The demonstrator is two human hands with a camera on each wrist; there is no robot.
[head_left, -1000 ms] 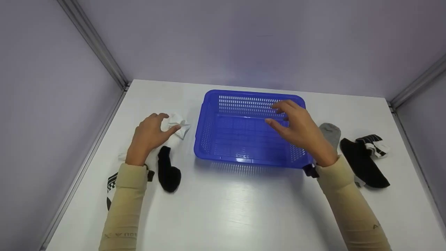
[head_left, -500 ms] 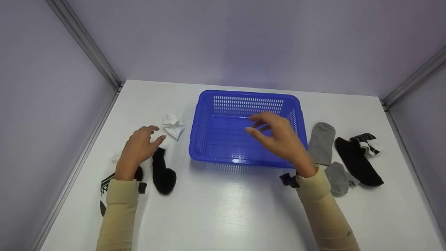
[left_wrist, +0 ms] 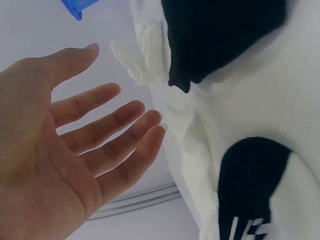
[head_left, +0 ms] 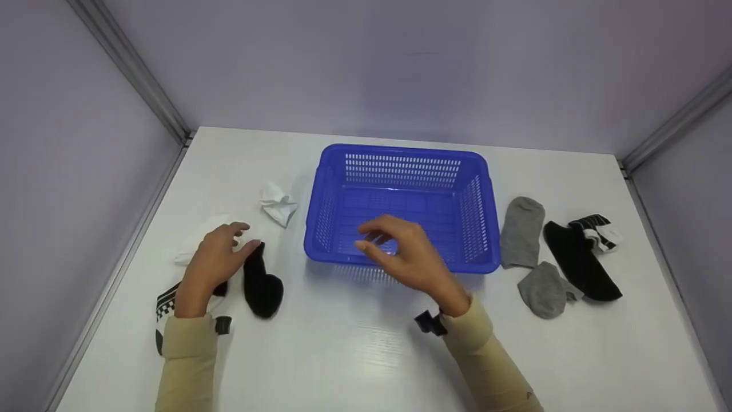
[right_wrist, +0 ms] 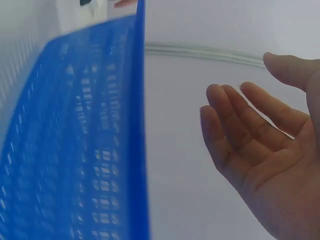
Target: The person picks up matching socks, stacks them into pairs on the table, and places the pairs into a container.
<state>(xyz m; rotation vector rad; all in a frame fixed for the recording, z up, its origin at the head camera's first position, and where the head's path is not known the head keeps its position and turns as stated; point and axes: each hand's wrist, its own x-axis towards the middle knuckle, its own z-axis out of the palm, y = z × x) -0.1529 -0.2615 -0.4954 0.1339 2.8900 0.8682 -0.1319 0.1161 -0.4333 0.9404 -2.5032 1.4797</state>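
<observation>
Black sock: left of centre in the head view; the black sock point(head_left: 264, 296) lies with its long axis nearly up and down the frame, narrow end at the top, rounded end below.
Left hand: the left hand point(head_left: 210, 257) is the nearer one, just left of the sock, thumb tip beside its narrow end; thumb and fingers stand apart, holding nothing. The left wrist view shows a gap between fingertips and cloth.
Right hand: the right hand point(head_left: 407, 254) hovers at mid-frame over the basket's near side, well apart from the sock; fingers loosely bent, thumb apart, nothing held.
Basket: the basket point(head_left: 313, 229) sits upper centre, up and to the right of the sock.
Patterned sock: lower left, the patterned sock point(head_left: 164, 306) is partly hidden by the left wrist.
</observation>
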